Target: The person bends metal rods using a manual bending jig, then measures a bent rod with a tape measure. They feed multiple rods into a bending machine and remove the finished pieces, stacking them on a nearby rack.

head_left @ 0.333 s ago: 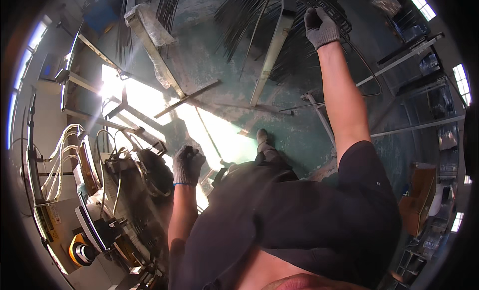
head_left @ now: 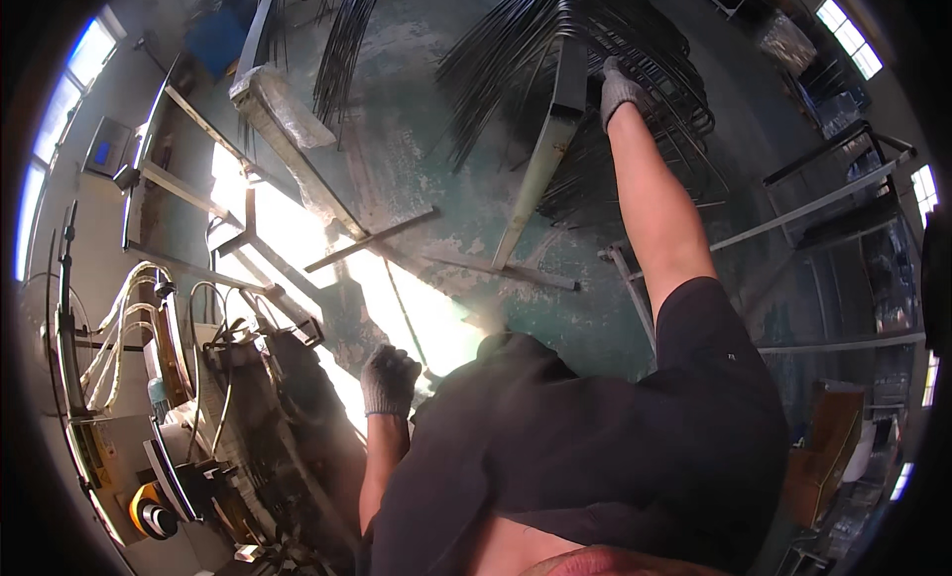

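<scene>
My right hand (head_left: 619,88), in a grey knit glove, reaches far out on a stretched arm. It is beside a thick bundle of dark bent metal rods (head_left: 664,75) that hangs over the upper end of an upright metal stand (head_left: 540,170). The hand appears to touch the rods on the stand's right side; its fingers are partly turned away, and whether they grip a rod is hidden. My left hand (head_left: 389,380), also gloved, is held low near my body at the left. Its fingers are curled in, and nothing shows in them.
A second stand (head_left: 297,160) with clear plastic wrap and more bent rods (head_left: 347,51) stands at the left. Its crossbar foot (head_left: 372,239) lies on the sunlit floor. Hoses (head_left: 124,318) and machinery (head_left: 268,398) are close on my left. A metal rack frame (head_left: 813,211) is at the right.
The long bent rod that hung beside my right hand now no longer trails apart from the bundle. My right hand has moved slightly down and left, against the rods. My left hand has shifted right and down.
</scene>
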`<state>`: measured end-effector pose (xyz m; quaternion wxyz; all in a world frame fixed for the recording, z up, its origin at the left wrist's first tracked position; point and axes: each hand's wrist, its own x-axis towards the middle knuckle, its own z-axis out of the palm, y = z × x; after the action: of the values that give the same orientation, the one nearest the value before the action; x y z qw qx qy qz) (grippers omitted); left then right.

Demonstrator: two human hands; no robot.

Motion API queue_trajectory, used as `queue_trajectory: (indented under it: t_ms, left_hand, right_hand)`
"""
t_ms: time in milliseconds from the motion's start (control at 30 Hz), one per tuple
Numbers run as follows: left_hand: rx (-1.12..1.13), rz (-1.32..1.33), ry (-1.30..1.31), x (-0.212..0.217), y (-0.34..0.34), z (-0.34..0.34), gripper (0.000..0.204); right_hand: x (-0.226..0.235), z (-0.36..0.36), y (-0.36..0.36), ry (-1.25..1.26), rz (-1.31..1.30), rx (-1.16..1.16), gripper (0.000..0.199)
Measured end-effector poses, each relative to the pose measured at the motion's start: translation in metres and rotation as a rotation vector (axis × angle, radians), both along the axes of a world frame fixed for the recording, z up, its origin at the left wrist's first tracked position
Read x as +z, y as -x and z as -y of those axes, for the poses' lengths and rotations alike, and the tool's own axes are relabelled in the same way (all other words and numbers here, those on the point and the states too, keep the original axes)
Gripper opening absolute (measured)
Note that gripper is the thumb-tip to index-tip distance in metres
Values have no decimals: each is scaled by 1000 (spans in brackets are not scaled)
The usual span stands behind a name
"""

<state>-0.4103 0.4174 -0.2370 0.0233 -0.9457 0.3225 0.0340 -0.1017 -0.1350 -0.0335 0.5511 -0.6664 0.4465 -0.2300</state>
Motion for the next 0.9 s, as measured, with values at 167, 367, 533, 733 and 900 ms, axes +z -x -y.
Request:
queue_trajectory:
  t_ms: [167, 367, 533, 733, 900]
  left_hand:
    - [22, -50, -18, 27, -11, 67, 15]
    - [453, -202, 348, 6, 39, 63, 7]
    - [860, -577, 1531, -5, 73, 87, 17]
    - [1407, -521, 2479, -39, 174, 132, 8]
    - [1825, -226, 2375, 39, 249, 165, 19]
  right_hand:
    - [-25, 58, -86, 226, -283, -42, 98]
    - [-47, 106, -124, -173, 23, 100, 61]
    - [-86, 82, -54, -310, 120, 228, 43]
    - [-274, -20, 115, -20, -544, 671, 40]
    - [-398, -60, 298, 95, -751, 1203, 32]
